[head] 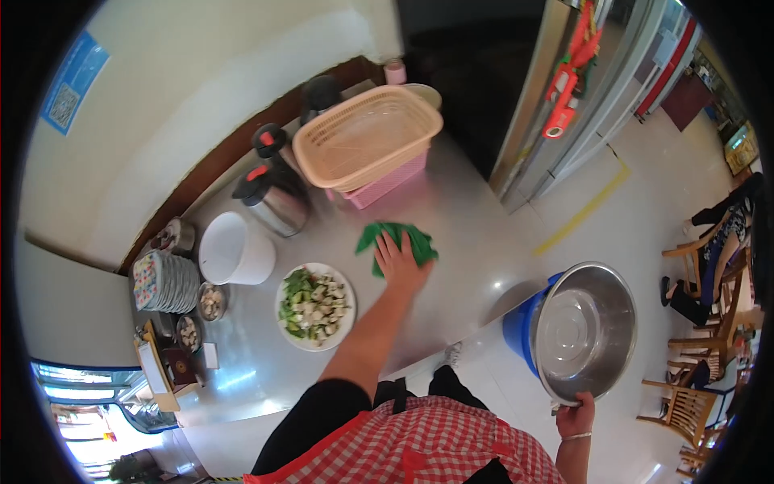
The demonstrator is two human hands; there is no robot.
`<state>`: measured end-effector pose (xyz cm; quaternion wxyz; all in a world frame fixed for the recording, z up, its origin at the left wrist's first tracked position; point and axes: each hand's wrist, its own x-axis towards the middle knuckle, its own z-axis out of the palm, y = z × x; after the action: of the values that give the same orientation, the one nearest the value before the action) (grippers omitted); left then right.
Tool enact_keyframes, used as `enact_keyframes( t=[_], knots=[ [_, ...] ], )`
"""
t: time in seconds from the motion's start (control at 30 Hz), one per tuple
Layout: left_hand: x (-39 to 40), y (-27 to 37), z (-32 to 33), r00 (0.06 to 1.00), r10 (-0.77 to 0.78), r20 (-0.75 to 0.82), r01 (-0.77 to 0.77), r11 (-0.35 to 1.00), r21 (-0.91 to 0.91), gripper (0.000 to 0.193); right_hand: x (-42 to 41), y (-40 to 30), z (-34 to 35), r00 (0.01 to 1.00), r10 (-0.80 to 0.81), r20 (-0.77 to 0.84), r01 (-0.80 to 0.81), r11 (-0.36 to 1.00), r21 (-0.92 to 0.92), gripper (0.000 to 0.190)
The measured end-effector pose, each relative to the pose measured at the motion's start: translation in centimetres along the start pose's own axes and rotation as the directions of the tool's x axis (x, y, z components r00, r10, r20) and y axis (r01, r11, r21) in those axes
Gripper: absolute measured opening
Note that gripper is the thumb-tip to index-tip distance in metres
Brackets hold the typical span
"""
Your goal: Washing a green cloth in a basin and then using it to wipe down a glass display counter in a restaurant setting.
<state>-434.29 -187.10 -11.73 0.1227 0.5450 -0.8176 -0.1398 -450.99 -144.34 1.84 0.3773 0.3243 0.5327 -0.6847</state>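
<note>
My left hand (399, 263) lies with fingers spread over a green cloth (424, 241), pressing it against the stainless-steel counter (465, 242). Off the counter's right edge, my right hand (574, 416) grips the near rim of a large steel basin (595, 339), thumb over the rim. A blue tub (521, 330) shows behind and partly under the basin. To the left of my left forearm, a white plate (349, 327) holds green leafy vegetables and pale cubes. Beyond the cloth, a peach plastic basket (369, 142) rests on a pink basket (393, 181).
Thermos jugs (281, 212) stand along the wall beside a white bucket (233, 251). Left of these are stacked plates (175, 284), small bowls of pale pieces (211, 301) and a clipboard (152, 366). Wooden chairs (686, 408) and a seated person (719, 254) are at the right.
</note>
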Motion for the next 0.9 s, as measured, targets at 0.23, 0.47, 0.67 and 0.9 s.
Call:
enact_keyframes(
  t=[0.23, 0.47, 0.67, 0.9],
  knots=[
    [10.1, 13.1, 5.7, 0.956, 0.257, 0.142, -0.266, 0.963, 0.048, 0.076, 0.2, -2.6, -3.7, 0.997, -0.048, -0.065, 0.05, 0.998, 0.03, 0.015],
    [-7.8, 12.1, 2.9, 0.716, 0.667, 0.205, -0.643, 0.745, -0.18, 0.068, 2.1, -3.0, -5.8, 0.996, -0.068, -0.062, 0.069, 0.997, 0.023, 0.013],
    [-16.7, -2.1, -4.4, 0.828, 0.474, 0.3, -0.489, 0.872, -0.03, 0.068, 3.3, -1.9, -3.5, 0.997, -0.049, 0.062, 0.05, 0.999, -0.004, 0.012],
    [-8.9, 9.9, 1.9, 0.794, 0.567, 0.219, -0.567, 0.821, -0.07, 0.066, 2.3, -1.0, -2.4, 0.996, -0.016, 0.082, 0.015, 1.0, 0.009, 0.01]
  ],
)
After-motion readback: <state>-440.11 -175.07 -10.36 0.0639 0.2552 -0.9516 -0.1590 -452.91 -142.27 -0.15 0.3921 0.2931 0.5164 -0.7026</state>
